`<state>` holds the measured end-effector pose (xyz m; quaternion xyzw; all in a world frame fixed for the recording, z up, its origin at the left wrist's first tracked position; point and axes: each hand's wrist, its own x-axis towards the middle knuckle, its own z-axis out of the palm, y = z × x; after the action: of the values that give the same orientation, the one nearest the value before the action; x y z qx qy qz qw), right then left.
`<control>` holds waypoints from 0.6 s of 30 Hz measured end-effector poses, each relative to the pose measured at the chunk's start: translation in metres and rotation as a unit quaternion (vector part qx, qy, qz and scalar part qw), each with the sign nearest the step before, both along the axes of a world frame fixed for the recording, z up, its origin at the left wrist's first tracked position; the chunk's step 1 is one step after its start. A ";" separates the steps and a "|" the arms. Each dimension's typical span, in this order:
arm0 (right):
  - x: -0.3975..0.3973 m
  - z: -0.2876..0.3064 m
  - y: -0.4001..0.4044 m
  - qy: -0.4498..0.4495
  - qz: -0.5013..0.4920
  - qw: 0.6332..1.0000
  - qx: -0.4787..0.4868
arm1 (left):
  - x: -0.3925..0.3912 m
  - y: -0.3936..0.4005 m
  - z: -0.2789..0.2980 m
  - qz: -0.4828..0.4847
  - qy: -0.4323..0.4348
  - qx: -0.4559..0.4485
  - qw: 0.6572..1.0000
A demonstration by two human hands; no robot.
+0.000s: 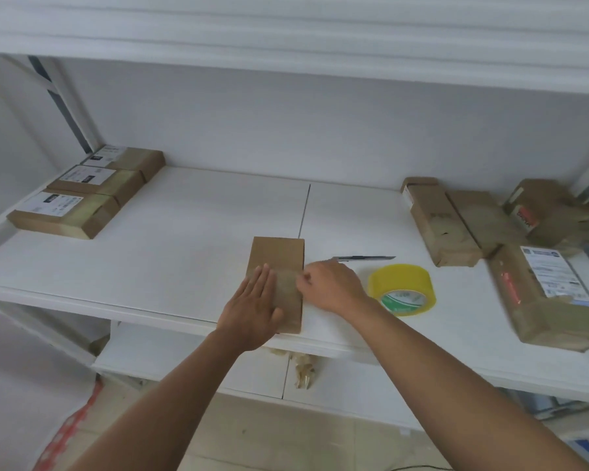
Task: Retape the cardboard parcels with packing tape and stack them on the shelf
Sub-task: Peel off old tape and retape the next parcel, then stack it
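Status: three parcels [82,195] sat stacked in a row at far left of the shelf [184,212], labels up, taped bands showing, so those looked done. Four or so untaped-looking parcels [541,294] lay loose at right, some crumpled; judged still to do. Roughly halfway at best.

Current parcel [276,266] was at the near edge, centre of shelf, flat. Long axis ran near-to-far, short end toward the person, slightly overhanging the edge or flush; couldn't tell which.

Left hand [252,311] lay flat on the near half of the parcel, fingers straight, pressing it down. Right hand [334,287] was at the parcel's right edge, fingertips curled together as if pinching or smoothing tape; blurred, so couldn't tell if it actually held anything.

Tape roll [402,288], yellow, sat just right of the right hand, on its side face. Knife [364,258] lay beyond it, long axis left-right.

Likely step: smoothing tape on this parcel before it goes left.
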<state>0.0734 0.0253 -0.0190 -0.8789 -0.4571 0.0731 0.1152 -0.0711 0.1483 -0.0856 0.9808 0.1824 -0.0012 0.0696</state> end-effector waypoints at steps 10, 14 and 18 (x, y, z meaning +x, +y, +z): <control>0.101 0.023 -0.092 -0.004 -0.113 0.983 -0.148 | 0.031 -0.035 0.013 0.178 -0.020 -0.093 0.979; 0.114 0.011 -0.107 0.100 -0.144 0.983 -0.055 | 0.041 -0.047 0.008 0.267 -0.068 -0.110 0.955; 0.126 0.003 -0.127 0.160 -0.168 0.972 0.033 | 0.050 -0.063 0.017 0.294 -0.128 -0.090 0.943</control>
<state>0.1996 -0.1017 -0.0158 -0.9158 -0.2809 0.1770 0.2259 -0.0215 0.0853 -0.0683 0.8653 0.4510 0.1284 0.1773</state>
